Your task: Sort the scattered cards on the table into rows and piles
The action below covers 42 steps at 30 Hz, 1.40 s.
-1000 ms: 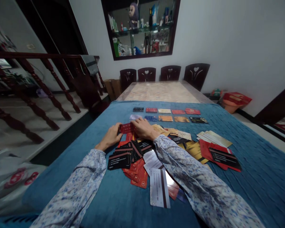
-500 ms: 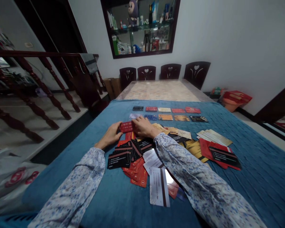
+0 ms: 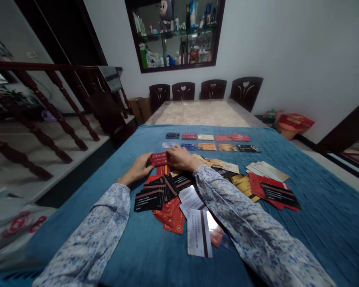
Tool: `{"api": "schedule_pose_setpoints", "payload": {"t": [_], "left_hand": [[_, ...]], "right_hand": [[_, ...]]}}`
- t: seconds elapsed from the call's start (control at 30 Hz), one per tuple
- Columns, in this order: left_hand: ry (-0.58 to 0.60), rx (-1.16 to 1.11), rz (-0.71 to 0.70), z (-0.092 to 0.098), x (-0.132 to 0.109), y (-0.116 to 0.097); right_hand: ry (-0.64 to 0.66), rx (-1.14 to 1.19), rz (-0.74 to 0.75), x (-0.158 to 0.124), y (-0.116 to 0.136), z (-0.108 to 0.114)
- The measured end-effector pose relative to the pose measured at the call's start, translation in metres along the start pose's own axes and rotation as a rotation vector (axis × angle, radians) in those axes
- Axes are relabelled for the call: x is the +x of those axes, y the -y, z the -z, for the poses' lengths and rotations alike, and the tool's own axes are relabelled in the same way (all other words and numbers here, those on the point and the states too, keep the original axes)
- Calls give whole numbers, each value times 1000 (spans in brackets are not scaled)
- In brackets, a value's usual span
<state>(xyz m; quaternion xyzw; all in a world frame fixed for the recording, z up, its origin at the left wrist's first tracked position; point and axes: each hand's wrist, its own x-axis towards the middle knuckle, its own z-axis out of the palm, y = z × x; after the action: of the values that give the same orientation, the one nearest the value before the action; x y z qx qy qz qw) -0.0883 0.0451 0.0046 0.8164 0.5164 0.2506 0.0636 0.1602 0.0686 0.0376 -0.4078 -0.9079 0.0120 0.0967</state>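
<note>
A red card (image 3: 159,159) with pale print is held up between my two hands, over the far left of a loose heap. My left hand (image 3: 139,167) pinches its left edge, and my right hand (image 3: 181,158) closes on its right edge. Below them lie fanned black cards (image 3: 151,195), orange-red cards (image 3: 175,217) and a silver card with a dark stripe (image 3: 199,233). Gold cards (image 3: 243,185) lie partly behind my right sleeve. Beyond my hands, cards lie in two rows, among them an orange card (image 3: 207,146) and a blue card (image 3: 188,147).
A blue cloth (image 3: 122,239) covers the near part of the table. To the right lie cream cards (image 3: 267,171) and a black striped card (image 3: 279,194) on red ones. Dark chairs (image 3: 214,89) stand at the far end. Plastic bags (image 3: 20,227) are at the lower left.
Both hands stay on the red card with almost no movement. The whole view has shifted slightly; the cards on the table lie as before.
</note>
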Motion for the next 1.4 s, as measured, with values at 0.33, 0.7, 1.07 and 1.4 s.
{"api": "schedule_pose_setpoints", "payload": {"t": [0.33, 0.7, 1.07, 1.4], "left_hand": [[142, 17, -33, 7, 23, -1], [250, 126, -89, 5, 63, -14], [353, 341, -69, -6, 114, -47], [376, 391, -66, -21, 157, -64]], "right_hand": [[46, -28, -17, -1, -13, 11], [80, -56, -39, 3, -37, 21], [110, -128, 4, 14, -89, 28], [88, -174, -32, 22, -128, 29]]}}
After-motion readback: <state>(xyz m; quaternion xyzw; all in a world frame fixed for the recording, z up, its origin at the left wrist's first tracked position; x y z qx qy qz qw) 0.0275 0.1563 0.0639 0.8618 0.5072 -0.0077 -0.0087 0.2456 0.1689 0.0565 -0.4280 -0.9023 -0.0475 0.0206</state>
